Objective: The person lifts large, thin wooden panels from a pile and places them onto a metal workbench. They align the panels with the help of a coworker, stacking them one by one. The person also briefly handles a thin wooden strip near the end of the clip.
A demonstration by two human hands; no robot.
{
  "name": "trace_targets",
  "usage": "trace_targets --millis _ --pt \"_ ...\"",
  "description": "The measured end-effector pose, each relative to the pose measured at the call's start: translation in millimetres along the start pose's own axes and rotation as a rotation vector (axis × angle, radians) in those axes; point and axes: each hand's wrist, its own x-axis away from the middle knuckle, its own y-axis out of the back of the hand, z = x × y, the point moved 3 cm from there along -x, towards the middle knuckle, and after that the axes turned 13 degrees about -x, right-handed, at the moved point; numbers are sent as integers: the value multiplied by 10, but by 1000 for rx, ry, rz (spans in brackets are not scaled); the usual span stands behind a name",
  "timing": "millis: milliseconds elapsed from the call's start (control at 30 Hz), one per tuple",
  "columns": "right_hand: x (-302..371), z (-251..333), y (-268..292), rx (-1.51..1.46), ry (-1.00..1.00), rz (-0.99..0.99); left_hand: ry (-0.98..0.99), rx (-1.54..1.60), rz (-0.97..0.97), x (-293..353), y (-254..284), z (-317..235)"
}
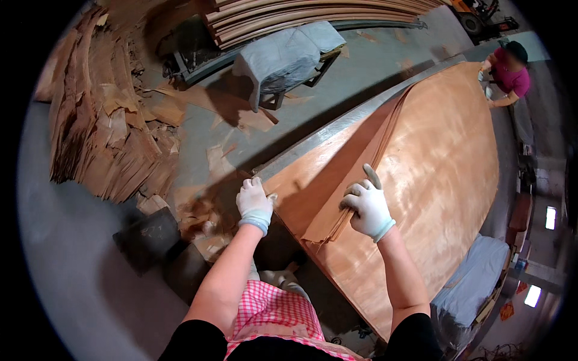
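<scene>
Wood sheet (436, 159), broad, lies already spread on the worktop (337, 128); bunch of thin sheets (326, 225), raised and not yet flat, is gripped by the right hand (365, 207); left hand (253, 200) curls at the left edge, its hold unclear.

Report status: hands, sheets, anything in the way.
Left hand at corner of wood-sheet stack. Right hand gripping bunched brown sheets. Co-worker at far end, clear of both hands.

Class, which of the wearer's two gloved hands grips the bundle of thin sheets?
The right hand: it is closed on the bundle, while the left hand is apart from it, farther left.
</scene>
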Motion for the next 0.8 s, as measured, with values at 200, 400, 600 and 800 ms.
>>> trace_targets --millis 200,400,600,800 --pt "40 -61 -71 -2 -14 10 -176 1 -93 30 81 -102" --pt "-205 -59 -166 -15 39 -33 35 187 -272 39 19 3" --pt "-251 -65 -235 -2 0 -5 -46 138 4 -129 -43 9" --pt "-625 -38 -449 63 -39 -230 253 1359 210 15 -686 168"
